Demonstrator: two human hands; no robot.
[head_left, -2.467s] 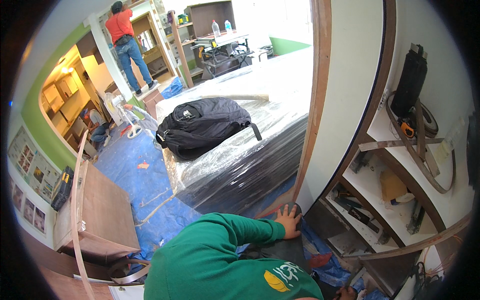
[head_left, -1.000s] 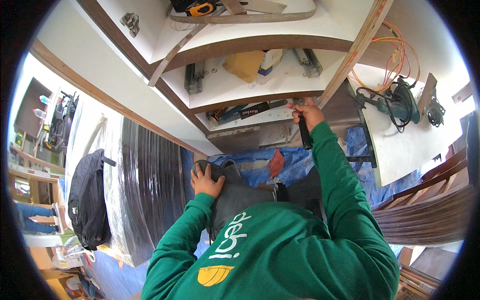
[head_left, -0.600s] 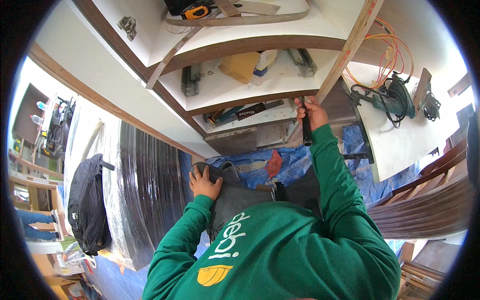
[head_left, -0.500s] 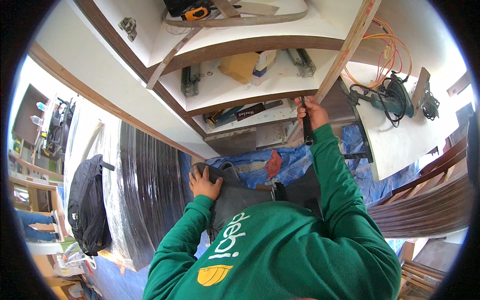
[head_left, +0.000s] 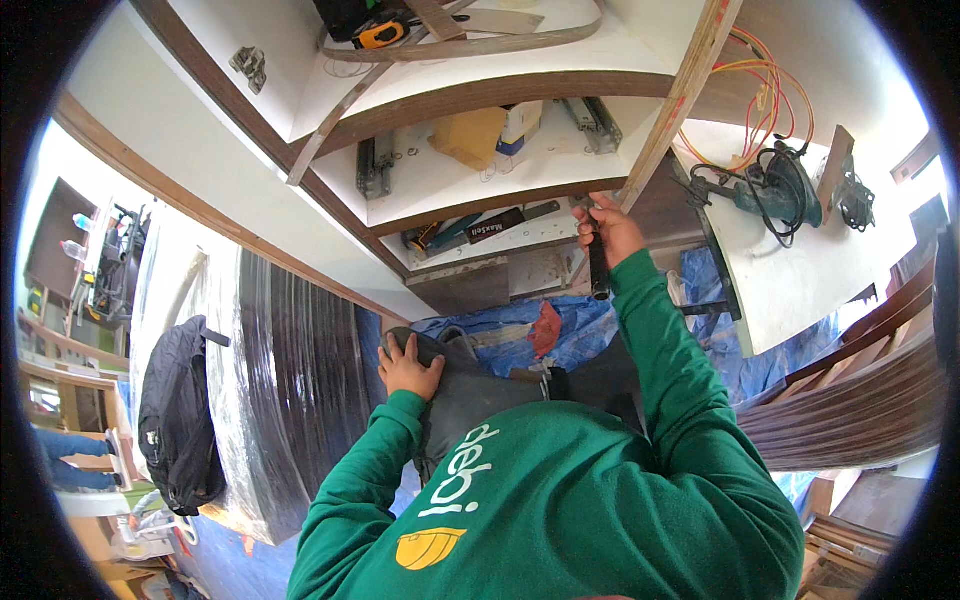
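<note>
My left hand (head_left: 411,370) lies spread on my dark-trousered left knee, holding nothing. My right hand (head_left: 612,226) is closed around a tool with a black tubular handle (head_left: 599,268), at the right end of the cabinet's low compartment. The handle's free end points down toward me. The tool's upper end is mostly hidden by my fingers and the shelf edge, so its kind does not show. Left of that hand, the low compartment holds a small dark box (head_left: 496,224) and a saw-like tool with a teal part (head_left: 450,233).
Above, a cabinet shelf (head_left: 410,180) holds drawer slides, brown paper and a box. An orange-black tape measure (head_left: 380,36) sits higher. A corded green power tool (head_left: 790,190) rests on a white board (head_left: 790,285) at right. A black backpack (head_left: 180,415) leans on wrapped panels.
My right hand has shifted slightly left with the black-handled tool, and the handle now hangs more upright. My left hand stays on the knee. The view has turned slightly.
</note>
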